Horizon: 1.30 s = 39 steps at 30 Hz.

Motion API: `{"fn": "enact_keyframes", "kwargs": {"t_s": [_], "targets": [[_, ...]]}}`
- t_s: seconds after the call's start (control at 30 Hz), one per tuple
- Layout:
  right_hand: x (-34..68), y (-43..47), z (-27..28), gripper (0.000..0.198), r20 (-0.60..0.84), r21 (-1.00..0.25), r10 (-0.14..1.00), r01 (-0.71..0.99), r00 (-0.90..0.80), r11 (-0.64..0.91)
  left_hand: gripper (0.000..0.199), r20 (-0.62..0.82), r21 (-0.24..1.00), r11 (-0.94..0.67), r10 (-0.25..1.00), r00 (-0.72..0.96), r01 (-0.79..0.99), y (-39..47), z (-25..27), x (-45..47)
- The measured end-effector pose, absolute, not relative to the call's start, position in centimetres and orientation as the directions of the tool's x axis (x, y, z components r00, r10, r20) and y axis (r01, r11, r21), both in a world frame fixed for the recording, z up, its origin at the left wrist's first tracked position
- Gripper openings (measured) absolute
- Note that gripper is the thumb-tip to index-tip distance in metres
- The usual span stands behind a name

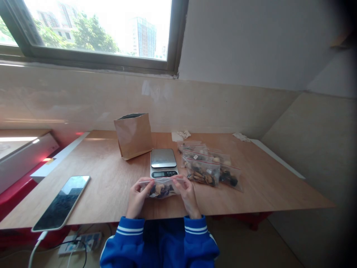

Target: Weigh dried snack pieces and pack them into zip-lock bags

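Between my two hands is a clear zip bag (161,190) with dark and tan dried pieces inside, held near the table's front edge. My left hand (138,193) pinches its top left corner, thumb along the seal. At the top right corner, my right hand (186,191) grips the same seal strip between thumb and fingers. Just beyond the bag lies a kitchen scale (164,159) with a bare steel plate and a small display; its front edge is partly covered by the bag. Whether the seal is fully pressed together I cannot tell.
Several filled zip bags (205,173) with red seal lines lie overlapping right of the scale. A brown paper bag (134,136) stands open-topped behind it on the left. A phone (63,203) with a white cable overhangs the table's front left edge. Crumpled scraps (184,134) lie at the back.
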State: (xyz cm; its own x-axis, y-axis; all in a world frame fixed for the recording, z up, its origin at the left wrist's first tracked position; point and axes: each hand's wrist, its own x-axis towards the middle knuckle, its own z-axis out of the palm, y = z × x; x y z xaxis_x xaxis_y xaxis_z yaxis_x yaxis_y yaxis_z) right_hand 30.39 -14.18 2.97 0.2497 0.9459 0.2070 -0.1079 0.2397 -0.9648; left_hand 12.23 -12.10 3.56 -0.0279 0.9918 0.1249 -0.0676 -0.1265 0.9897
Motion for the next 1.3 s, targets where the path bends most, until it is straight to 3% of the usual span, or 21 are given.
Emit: {"fn": "enact_keyframes", "kwargs": {"t_s": [0.27,0.6,0.73,1.0,1.17,1.3], "targets": [[30.3,-14.2,3.1,0.019,0.294,-0.956,0.905,0.083,0.306,0.282,0.026,0.183,0.983,-0.181,0.973,-0.144,0.030,-12.2,3.3,12.1],[29.8,-14.8,3.3,0.023,0.184,-0.954,0.980,-0.226,0.072,0.196,0.026,0.144,0.982,-0.151,0.987,-0.069,-0.110,-12.1,3.3,11.9],[29.4,-14.6,3.0,0.022,0.173,-0.967,0.981,-0.173,0.084,0.186,0.038,0.010,0.991,-0.004,0.999,0.046,-0.133,-12.4,3.5,11.8],[29.1,-14.5,3.5,0.015,0.309,-0.943,0.928,-0.062,0.209,0.327,0.027,0.113,0.992,-0.112,0.994,0.009,-0.062,-12.1,3.4,12.0],[29.0,-14.6,3.5,0.016,0.306,-0.944,0.927,-0.061,0.216,0.325,0.024,0.161,0.985,-0.165,0.985,-0.066,-0.058,-12.2,3.1,12.1],[29.0,-14.8,3.8,0.019,0.287,-0.944,0.935,-0.106,0.210,0.313,0.025,0.128,0.988,-0.128,0.992,-0.013,-0.084,-12.4,3.4,12.0]]}}
